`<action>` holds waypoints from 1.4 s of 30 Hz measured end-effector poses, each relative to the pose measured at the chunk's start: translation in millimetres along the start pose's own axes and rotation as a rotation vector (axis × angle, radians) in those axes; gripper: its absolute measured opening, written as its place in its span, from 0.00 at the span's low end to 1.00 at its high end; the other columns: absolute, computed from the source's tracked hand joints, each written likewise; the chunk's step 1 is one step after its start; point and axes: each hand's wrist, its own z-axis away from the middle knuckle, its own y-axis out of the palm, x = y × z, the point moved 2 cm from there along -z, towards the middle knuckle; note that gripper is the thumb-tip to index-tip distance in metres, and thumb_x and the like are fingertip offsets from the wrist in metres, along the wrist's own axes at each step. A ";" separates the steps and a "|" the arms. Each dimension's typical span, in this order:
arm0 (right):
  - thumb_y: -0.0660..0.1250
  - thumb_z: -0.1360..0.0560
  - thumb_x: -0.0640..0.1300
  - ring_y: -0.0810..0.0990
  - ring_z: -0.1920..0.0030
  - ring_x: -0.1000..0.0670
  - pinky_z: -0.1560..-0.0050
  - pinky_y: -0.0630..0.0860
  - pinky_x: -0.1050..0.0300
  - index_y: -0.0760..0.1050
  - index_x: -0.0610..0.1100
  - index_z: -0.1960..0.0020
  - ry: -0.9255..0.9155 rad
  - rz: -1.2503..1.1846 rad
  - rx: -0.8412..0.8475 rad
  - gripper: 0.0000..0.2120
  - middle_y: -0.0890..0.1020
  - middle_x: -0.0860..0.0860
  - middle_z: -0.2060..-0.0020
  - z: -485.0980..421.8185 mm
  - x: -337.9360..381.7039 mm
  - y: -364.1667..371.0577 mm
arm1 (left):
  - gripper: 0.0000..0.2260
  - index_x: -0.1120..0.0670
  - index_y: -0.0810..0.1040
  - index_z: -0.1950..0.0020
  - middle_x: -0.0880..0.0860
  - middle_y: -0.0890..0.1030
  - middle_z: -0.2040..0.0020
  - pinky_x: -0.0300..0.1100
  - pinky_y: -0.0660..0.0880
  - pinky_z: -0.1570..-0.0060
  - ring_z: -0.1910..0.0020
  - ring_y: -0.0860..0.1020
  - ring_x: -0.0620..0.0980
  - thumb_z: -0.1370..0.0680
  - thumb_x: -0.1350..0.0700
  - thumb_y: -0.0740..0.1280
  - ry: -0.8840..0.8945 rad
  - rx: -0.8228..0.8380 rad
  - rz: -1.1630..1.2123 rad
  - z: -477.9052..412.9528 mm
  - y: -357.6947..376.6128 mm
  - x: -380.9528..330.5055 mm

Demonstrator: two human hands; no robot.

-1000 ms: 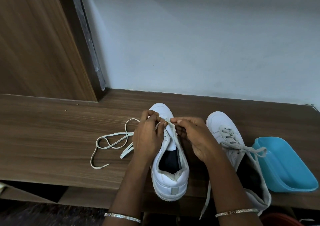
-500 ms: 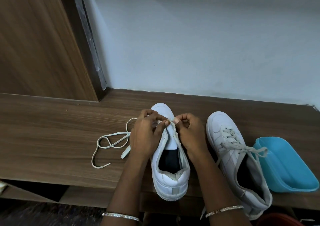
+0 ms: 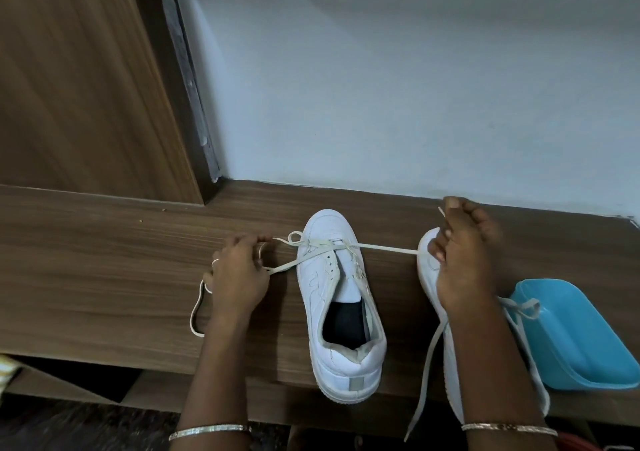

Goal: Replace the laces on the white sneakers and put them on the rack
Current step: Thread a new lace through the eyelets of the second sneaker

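Change: half a second back I had both hands bunched over the toe. Now the left hand (image 3: 239, 274) is out to the left, the right hand (image 3: 460, 263) is out to the right, and the lace (image 3: 388, 249) is drawn taut between them.
Surface: wooden shelf (image 3: 104, 277) running the full width. Slack lace is looped on it by my left wrist. The middle sneaker (image 3: 341, 312) sits toe-away, heel at the front edge. The second sneaker (image 3: 425, 270) is just to its right, and beside that sits a blue tub (image 3: 581, 340).
Room: a wood panel (image 3: 69, 87) stands on the left, with pale wall (image 3: 381, 87) behind the shelf.
Left hand: knuckles up on the shelf, fingers curled round its run of lace.
Lace path: crosses the sneaker's lowest eyelets, near the toe.
Right hand: raised over the second sneaker's toe, fingers closed and pinching the lace, its tip poking out above.
Wrists: a bangle (image 3: 211, 431) on each.
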 end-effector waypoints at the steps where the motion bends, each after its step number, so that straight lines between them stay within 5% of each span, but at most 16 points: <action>1: 0.67 0.20 0.39 0.64 0.77 0.59 0.75 0.64 0.65 0.77 0.47 0.57 -0.072 0.099 0.010 0.08 0.72 0.58 0.76 0.4 4.0 -1.1 | 0.21 0.43 0.79 0.37 0.49 0.75 0.34 0.64 0.67 0.36 0.34 0.72 0.61 0.24 0.64 0.66 -0.009 0.038 -0.062 2.3 0.1 -1.6; 7: 0.73 0.26 0.48 0.81 0.55 0.61 0.53 0.76 0.59 0.84 0.55 0.53 -0.235 0.840 0.339 0.03 0.84 0.60 0.58 13.7 -12.7 12.3 | 0.24 0.47 0.80 0.36 0.53 0.77 0.35 0.62 0.63 0.38 0.35 0.71 0.61 0.26 0.68 0.63 -0.122 -0.091 -0.084 5.9 -9.0 -10.8; 10: 0.74 0.25 0.48 0.79 0.52 0.56 0.52 0.73 0.57 0.84 0.52 0.48 -0.314 1.144 0.544 0.06 0.82 0.56 0.53 22.0 -30.6 22.9 | 0.25 0.47 0.81 0.39 0.52 0.80 0.40 0.61 0.63 0.39 0.37 0.74 0.60 0.29 0.70 0.61 -0.153 -0.122 -0.023 5.4 -12.2 -7.7; 13: 0.72 0.24 0.45 0.81 0.56 0.53 0.57 0.74 0.56 0.83 0.49 0.56 -0.324 1.176 0.527 0.02 0.83 0.55 0.58 23.7 -36.5 27.6 | 0.26 0.46 0.81 0.41 0.50 0.82 0.43 0.60 0.62 0.38 0.38 0.75 0.59 0.30 0.70 0.60 -0.159 -0.092 -0.009 8.3 -13.8 -8.5; 17: 0.70 0.22 0.45 0.82 0.56 0.55 0.58 0.73 0.58 0.81 0.49 0.57 -0.117 0.842 0.388 0.04 0.85 0.55 0.59 16.1 -35.3 18.4 | 0.25 0.46 0.80 0.42 0.52 0.82 0.43 0.61 0.61 0.36 0.38 0.75 0.60 0.29 0.70 0.59 -0.199 -0.046 -0.045 7.9 -20.9 -5.6; 21: 0.63 0.18 0.37 0.84 0.52 0.50 0.65 0.68 0.60 0.74 0.44 0.55 0.117 0.150 0.282 0.08 0.87 0.46 0.51 11.4 -22.4 15.0 | 0.19 0.47 0.81 0.43 0.53 0.82 0.43 0.60 0.60 0.35 0.38 0.75 0.61 0.26 0.66 0.64 -0.247 -0.004 -0.086 9.1 -30.4 2.0; 24: 0.58 0.17 0.38 0.85 0.59 0.50 0.72 0.68 0.64 0.71 0.46 0.57 0.291 -0.312 0.207 0.11 0.86 0.47 0.59 6.4 -11.5 8.6 | 0.16 0.44 0.82 0.43 0.53 0.81 0.41 0.58 0.62 0.36 0.37 0.75 0.60 0.25 0.62 0.68 -0.262 0.050 -0.182 10.2 -32.1 8.7; 30: 0.56 0.16 0.44 0.64 0.74 0.55 0.73 0.60 0.63 0.70 0.49 0.60 0.282 -0.462 0.161 0.14 0.66 0.54 0.73 1.2 -3.0 -1.4 | 0.04 0.47 0.82 0.50 0.53 0.82 0.47 0.57 0.62 0.38 0.40 0.77 0.59 0.23 0.50 0.72 -0.227 0.031 -0.239 7.5 -29.2 9.7; 33: 0.58 0.18 0.44 0.58 0.78 0.56 0.77 0.54 0.63 0.72 0.46 0.60 0.173 -0.284 0.234 0.13 0.62 0.54 0.77 0.5 -0.3 -1.2 | 0.05 0.49 0.81 0.47 0.53 0.83 0.46 0.58 0.63 0.40 0.41 0.77 0.59 0.22 0.54 0.69 -0.153 -0.039 -0.205 4.4 -21.7 8.9; 35: 0.64 0.20 0.43 0.61 0.79 0.57 0.78 0.58 0.65 0.78 0.43 0.58 0.069 0.025 0.247 0.10 0.67 0.54 0.77 2.4 -1.9 1.4 | 0.10 0.47 0.80 0.43 0.51 0.82 0.44 0.58 0.64 0.41 0.40 0.76 0.58 0.22 0.58 0.67 -0.060 -0.089 -0.162 3.1 -15.4 2.2; 38: 0.72 0.25 0.44 0.81 0.63 0.58 0.59 0.76 0.61 0.85 0.49 0.56 -0.050 0.565 0.312 0.03 0.85 0.57 0.63 13.3 -8.7 11.6 | 0.16 0.43 0.79 0.36 0.51 0.77 0.37 0.58 0.63 0.40 0.35 0.72 0.57 0.19 0.58 0.64 0.062 -0.094 -0.132 3.8 -4.5 -16.8; 42: 0.75 0.27 0.50 0.81 0.52 0.59 0.49 0.75 0.59 0.86 0.55 0.51 -0.160 1.029 0.463 0.05 0.85 0.59 0.54 26.6 -27.0 24.9 | 0.13 0.42 0.78 0.35 0.48 0.74 0.34 0.59 0.63 0.39 0.35 0.70 0.55 0.18 0.52 0.63 0.133 -0.063 -0.215 3.1 10.4 -29.9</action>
